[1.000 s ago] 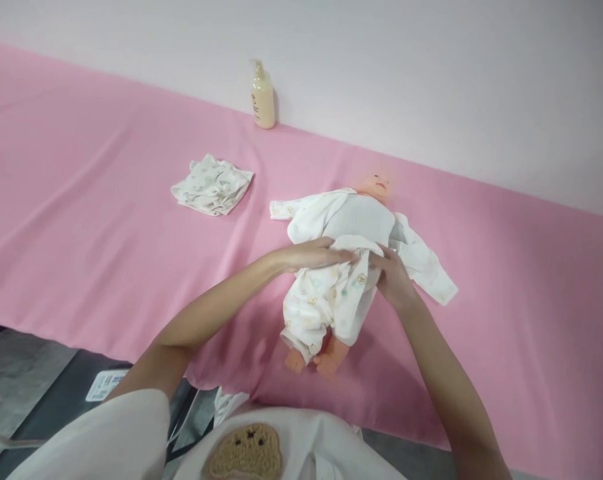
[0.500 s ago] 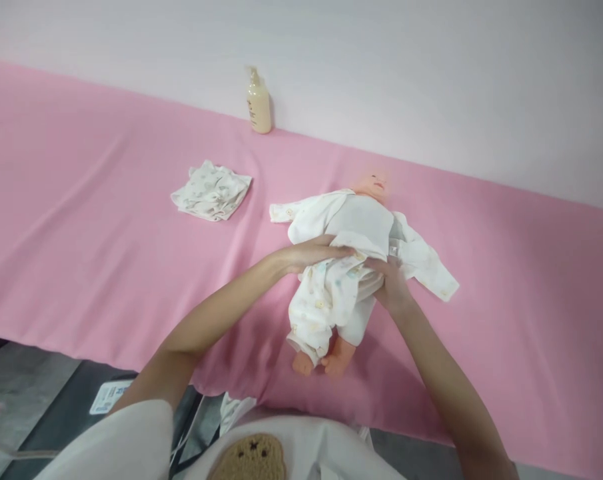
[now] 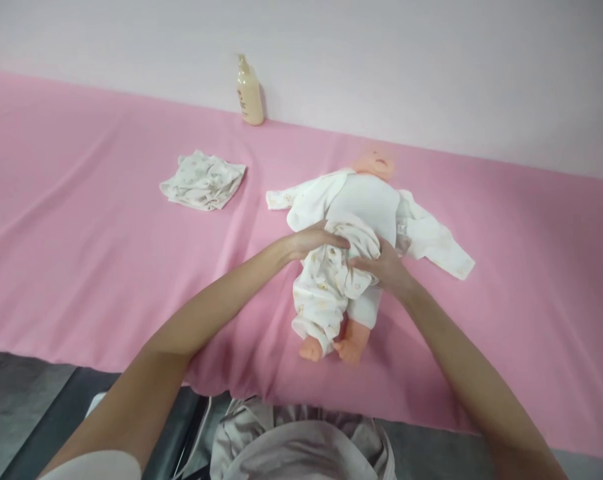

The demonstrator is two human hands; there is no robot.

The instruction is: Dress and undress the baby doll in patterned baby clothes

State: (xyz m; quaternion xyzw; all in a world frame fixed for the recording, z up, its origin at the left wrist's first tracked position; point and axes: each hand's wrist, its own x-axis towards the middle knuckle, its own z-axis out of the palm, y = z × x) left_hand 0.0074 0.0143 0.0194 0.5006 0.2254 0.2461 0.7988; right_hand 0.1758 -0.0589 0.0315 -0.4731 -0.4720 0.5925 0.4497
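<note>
A baby doll lies on its back on the pink sheet, feet toward me. White sleeves with a small print spread out from its sides, and its torso is covered in plain white. Printed baby trousers cover the doll's leg on the left of the picture; the other leg shows plain white cloth and a bare foot. My left hand grips the bunched trousers at the doll's waist from the left. From the right, my right hand is closed on the gathered cloth of the same trousers.
A folded printed cloth lies to the left of the doll. A cream pump bottle stands by the wall at the back. The pink sheet drapes over the table's near edge, with a dark surface below left.
The trouser cloth is more gathered at the doll's middle, and my right hand has shifted its hold on it. The camera view has moved slightly.
</note>
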